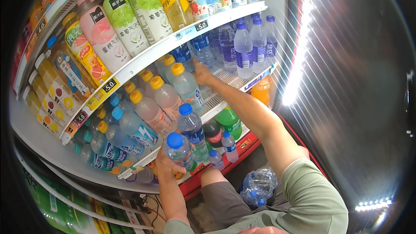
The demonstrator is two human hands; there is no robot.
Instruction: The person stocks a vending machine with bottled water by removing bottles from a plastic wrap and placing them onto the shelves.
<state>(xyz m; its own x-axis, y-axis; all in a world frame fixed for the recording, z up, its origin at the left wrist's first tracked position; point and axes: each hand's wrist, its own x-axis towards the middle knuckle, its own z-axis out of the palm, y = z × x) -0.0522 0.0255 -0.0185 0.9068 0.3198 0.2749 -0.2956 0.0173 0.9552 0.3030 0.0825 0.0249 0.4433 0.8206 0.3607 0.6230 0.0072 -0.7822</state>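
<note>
My left hand (169,164) is wrapped around a clear blue-capped water bottle (178,151) in front of the shelf edge. Right behind it stands a second blue-capped bottle (191,126) with a dark blue label; whether my left fingers also touch that one I cannot tell. My right hand (203,73) reaches deep onto the middle wire shelf (216,96), beside a blue-labelled bottle (182,53) and another blue-labelled bottle (203,50). Its fingertips are partly hidden there, so a grip is not visible. Yellow-capped bottles (187,86) stand left of my right wrist.
Purple-capped water bottles (244,52) fill the shelf's right end. Overhead runs the upper shelf's white price rail (227,16). Small bottles (230,148) stand on the red lower ledge. A plastic-wrapped bottle pack (259,185) lies by my legs. The glass door (344,71) is at right.
</note>
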